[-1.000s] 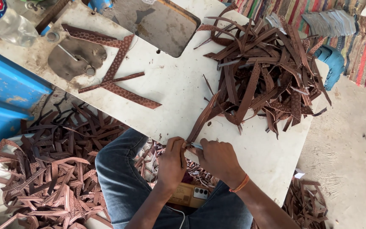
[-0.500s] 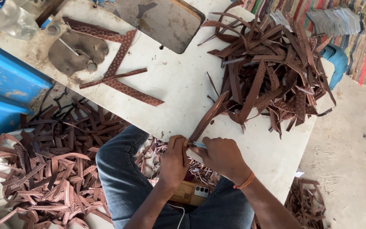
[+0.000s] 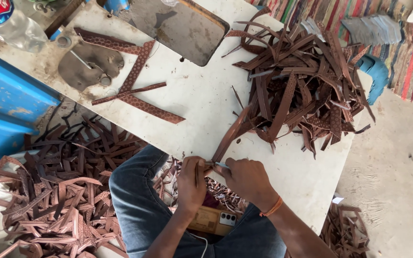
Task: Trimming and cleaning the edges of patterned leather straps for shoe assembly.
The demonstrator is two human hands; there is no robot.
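At the far left, below the counter (image 3: 201, 102) edge, a heap of cut brown strips (image 3: 58, 191) is seen on the floor beside a blue panel (image 3: 5, 114). A clear plastic bottle (image 3: 10, 28) lies at the counter's upper left corner. Just to its right, a flat grey metal plate (image 3: 89, 67) is set into the white surface, and several patterned brown strips (image 3: 135, 91) are laid crossing one another beside it. A dark rectangular plate (image 3: 182, 28) is shown further along the upper edge.

At the near edge of the counter, above a knee in blue jeans (image 3: 139, 200), the left hand (image 3: 191, 184) is closed on the lower end of a long brown strap (image 3: 228, 138); the strap rises obliquely from the hands toward the large pile. The right hand (image 3: 247, 179), marked by an orange wristband (image 3: 273, 208), is closed around a small metal tool (image 3: 218, 165), whose tip meets the strap just beside the left hand. A small cardboard box (image 3: 211, 220) is visible beneath the wrists.

To the right, a large tangled pile of brown straps (image 3: 302, 81) covers the counter's far end. A blue plastic object (image 3: 376, 71) and a striped woven mat (image 3: 388, 33) are seen beyond it, and a smaller heap of strips (image 3: 347, 231) lies on the floor at the lower right.
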